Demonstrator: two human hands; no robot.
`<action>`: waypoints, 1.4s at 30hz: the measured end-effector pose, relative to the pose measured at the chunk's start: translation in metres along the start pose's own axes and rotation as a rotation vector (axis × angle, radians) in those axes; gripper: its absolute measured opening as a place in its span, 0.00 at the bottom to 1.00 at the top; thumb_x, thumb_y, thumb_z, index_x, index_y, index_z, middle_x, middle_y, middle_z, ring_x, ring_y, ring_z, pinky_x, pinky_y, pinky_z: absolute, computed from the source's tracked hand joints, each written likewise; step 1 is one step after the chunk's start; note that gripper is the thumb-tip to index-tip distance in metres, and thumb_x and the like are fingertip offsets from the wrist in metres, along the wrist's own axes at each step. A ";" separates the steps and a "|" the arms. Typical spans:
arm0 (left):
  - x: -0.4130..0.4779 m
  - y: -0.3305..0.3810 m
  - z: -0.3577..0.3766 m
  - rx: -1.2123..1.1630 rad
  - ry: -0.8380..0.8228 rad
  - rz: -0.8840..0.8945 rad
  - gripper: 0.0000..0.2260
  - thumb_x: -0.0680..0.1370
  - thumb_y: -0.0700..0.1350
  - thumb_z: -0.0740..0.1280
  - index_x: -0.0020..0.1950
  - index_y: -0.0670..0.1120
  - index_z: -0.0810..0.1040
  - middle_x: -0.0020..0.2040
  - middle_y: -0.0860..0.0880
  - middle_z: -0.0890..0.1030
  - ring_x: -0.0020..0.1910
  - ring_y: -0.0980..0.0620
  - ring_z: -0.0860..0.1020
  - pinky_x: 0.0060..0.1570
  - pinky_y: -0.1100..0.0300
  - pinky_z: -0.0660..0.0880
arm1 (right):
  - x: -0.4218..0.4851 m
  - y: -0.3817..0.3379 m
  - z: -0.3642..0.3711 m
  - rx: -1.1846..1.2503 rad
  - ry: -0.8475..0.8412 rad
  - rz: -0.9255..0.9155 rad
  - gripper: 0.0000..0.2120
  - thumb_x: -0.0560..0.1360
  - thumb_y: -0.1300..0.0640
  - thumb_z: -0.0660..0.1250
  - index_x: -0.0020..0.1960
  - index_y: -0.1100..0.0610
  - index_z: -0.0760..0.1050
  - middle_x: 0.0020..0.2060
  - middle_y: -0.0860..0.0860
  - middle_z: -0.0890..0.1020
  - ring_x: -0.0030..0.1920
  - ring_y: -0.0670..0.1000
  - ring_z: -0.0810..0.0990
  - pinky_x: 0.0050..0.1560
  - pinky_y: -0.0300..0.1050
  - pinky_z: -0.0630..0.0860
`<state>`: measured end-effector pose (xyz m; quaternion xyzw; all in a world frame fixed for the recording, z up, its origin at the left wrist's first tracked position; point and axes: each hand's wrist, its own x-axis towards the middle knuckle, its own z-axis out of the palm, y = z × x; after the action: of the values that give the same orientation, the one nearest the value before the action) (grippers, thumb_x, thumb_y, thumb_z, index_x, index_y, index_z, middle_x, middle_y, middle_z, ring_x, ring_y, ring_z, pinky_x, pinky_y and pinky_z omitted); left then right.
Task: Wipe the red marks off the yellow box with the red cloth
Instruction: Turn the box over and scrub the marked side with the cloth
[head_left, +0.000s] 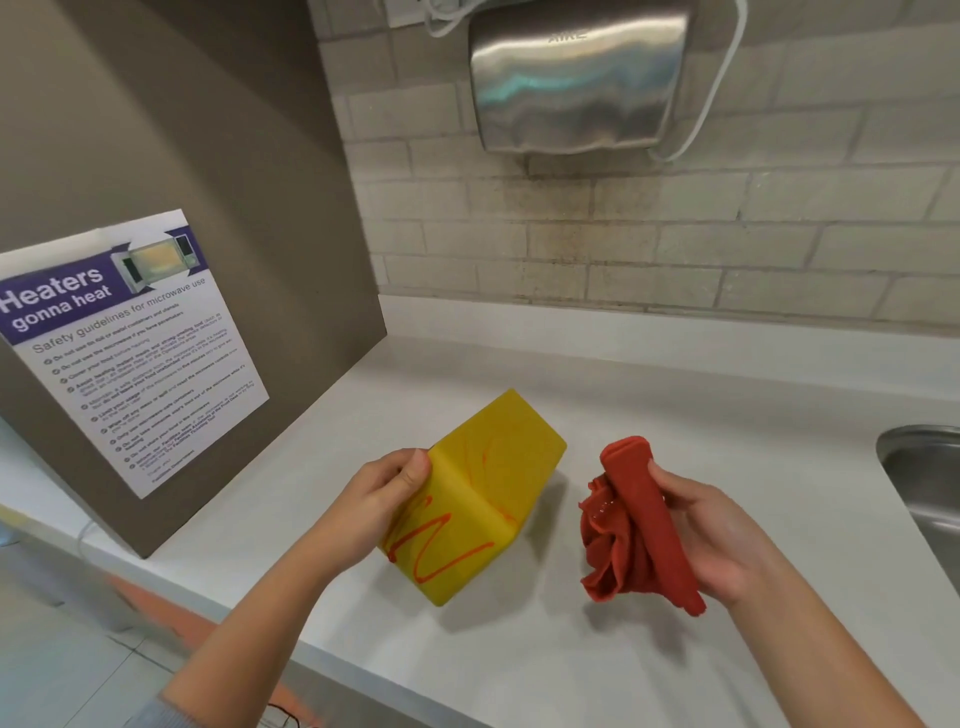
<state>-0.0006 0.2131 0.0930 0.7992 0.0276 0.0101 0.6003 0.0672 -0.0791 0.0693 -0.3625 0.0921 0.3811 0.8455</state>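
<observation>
While the left hand (384, 488) grips the tilted yellow box (467, 499), the right hand (711, 535) clutches the red cloth (634, 535)

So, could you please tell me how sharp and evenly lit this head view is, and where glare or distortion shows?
Head view: the yellow box and red cloth are sharp; the poster's small print blurs; soft glare streaks the hand dryer; wide-angle bending curves the counter; soft shadows lie beside box and cloth.

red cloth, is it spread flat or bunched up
Bunched up. The red cloth hangs crumpled in the right hand, one part folded into a strip, apart from the yellow box.
</observation>
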 end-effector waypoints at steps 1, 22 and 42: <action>0.000 0.000 0.000 0.008 -0.003 0.001 0.39 0.52 0.79 0.63 0.51 0.54 0.79 0.45 0.53 0.84 0.44 0.59 0.82 0.39 0.68 0.78 | 0.001 0.002 -0.003 -0.035 -0.001 0.005 0.19 0.77 0.50 0.60 0.57 0.64 0.72 0.43 0.62 0.78 0.45 0.59 0.75 0.57 0.58 0.66; 0.000 -0.006 0.008 0.062 -0.005 0.028 0.37 0.57 0.79 0.61 0.52 0.54 0.79 0.51 0.47 0.82 0.52 0.47 0.80 0.53 0.50 0.77 | 0.001 -0.004 0.011 -1.333 0.596 -0.993 0.16 0.71 0.46 0.70 0.57 0.43 0.72 0.40 0.43 0.82 0.40 0.49 0.79 0.40 0.46 0.74; 0.002 -0.026 0.013 0.146 0.066 0.198 0.35 0.66 0.76 0.56 0.52 0.47 0.78 0.45 0.49 0.80 0.43 0.54 0.78 0.42 0.63 0.74 | 0.105 0.001 0.032 -1.340 0.405 -1.105 0.16 0.76 0.46 0.62 0.53 0.55 0.81 0.50 0.50 0.81 0.54 0.47 0.72 0.56 0.44 0.69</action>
<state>0.0011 0.2077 0.0640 0.8390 -0.0311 0.0937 0.5351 0.1355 0.0042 0.0464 -0.8336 -0.1904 -0.1785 0.4868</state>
